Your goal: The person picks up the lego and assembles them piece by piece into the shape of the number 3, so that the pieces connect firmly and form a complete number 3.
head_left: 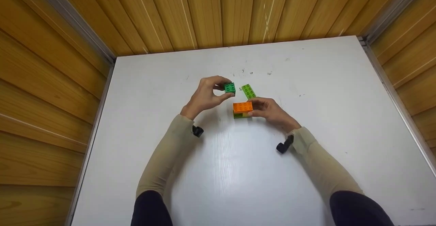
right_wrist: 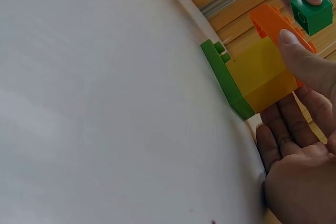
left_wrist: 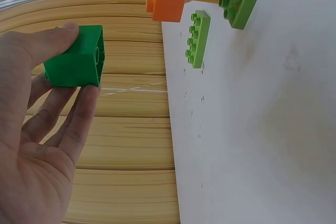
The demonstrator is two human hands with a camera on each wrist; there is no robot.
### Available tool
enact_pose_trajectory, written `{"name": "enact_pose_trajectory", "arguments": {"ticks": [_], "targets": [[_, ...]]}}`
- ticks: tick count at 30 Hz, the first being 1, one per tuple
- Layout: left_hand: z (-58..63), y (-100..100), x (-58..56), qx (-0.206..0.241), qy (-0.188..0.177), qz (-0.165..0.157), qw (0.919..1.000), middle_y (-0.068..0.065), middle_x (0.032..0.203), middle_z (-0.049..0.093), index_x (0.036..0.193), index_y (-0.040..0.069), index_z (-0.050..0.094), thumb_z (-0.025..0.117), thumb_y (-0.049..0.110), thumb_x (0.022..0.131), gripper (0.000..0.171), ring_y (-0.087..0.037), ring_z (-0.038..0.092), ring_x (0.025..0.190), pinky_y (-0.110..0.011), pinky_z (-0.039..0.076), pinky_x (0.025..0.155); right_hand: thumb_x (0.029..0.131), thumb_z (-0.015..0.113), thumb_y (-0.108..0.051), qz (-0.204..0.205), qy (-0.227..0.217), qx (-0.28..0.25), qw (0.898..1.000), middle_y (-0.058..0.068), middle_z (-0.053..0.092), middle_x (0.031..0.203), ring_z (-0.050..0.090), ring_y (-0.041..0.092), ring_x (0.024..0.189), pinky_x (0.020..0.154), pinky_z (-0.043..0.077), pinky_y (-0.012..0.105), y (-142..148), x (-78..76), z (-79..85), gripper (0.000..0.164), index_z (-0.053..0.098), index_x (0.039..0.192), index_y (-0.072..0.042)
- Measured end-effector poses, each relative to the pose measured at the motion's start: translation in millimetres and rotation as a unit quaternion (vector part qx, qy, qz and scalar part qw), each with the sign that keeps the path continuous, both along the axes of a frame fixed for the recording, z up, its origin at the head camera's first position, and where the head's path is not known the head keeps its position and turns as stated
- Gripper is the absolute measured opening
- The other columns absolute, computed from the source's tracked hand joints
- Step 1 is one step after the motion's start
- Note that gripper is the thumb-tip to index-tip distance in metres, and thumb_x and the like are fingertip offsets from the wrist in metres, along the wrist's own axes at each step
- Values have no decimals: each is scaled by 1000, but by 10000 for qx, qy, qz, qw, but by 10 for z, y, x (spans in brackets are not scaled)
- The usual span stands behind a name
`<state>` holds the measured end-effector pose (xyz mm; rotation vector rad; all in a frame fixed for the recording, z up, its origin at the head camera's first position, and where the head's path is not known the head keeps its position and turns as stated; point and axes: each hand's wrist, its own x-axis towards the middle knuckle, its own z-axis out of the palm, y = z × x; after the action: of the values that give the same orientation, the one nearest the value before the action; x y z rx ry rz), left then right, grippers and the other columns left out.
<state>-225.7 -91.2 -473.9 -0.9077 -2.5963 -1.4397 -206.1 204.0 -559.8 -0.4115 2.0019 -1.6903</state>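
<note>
Between thumb and fingertips, my left hand (head_left: 206,95) pinches a green building brick (head_left: 230,87), raised off the table and studs up in the head view. Close by on the right stands a small stack: a light green plate (right_wrist: 224,80) at the bottom, a yellow brick (right_wrist: 256,69) on one end of it, and an orange brick (head_left: 242,107) on top that juts out over the plate's bare studs. My right hand (head_left: 274,113) grips this stack from its right side, thumb against the orange brick. The green brick and the stack are apart.
A loose light green studded plate (head_left: 248,91) lies on the white table (head_left: 218,171) just beyond the stack, near my right fingers. Slatted wooden walls (head_left: 204,15) with metal edging stand at the back and both sides.
</note>
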Motion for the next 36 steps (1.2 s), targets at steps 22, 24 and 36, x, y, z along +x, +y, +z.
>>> {"name": "enact_pose_trajectory", "arguments": {"ticks": [22, 24, 36], "targets": [[-52, 276, 71, -102, -30, -363, 9993, -7, 120, 77, 126, 7, 75, 84, 27, 95, 38, -16, 74, 100, -31, 63, 95, 97, 82, -25, 136, 143, 34, 9998, 8, 67, 147, 63, 27, 136, 108, 52, 23, 22, 0, 38, 54, 64, 147, -14], [-56, 291, 82, -75, -29, -387, 9992, -8, 121, 76, 127, 6, 75, 84, 27, 95, 39, -17, 74, 100, -32, 63, 95, 97, 82, -25, 157, 186, 13, 9997, 7, 67, 147, 63, 28, 136, 107, 53, 23, 18, 0, 32, 55, 64, 148, -15], [-94, 404, 141, 102, -122, -560, 9983, -8, 119, 77, 126, 5, 74, 84, 25, 95, 39, -18, 74, 100, -42, 64, 95, 98, 81, -26, 95, -46, -11, 9999, 5, 67, 147, 60, 25, 140, 113, 50, 27, 3, 31, 32, 50, 66, 145, -18]]}}
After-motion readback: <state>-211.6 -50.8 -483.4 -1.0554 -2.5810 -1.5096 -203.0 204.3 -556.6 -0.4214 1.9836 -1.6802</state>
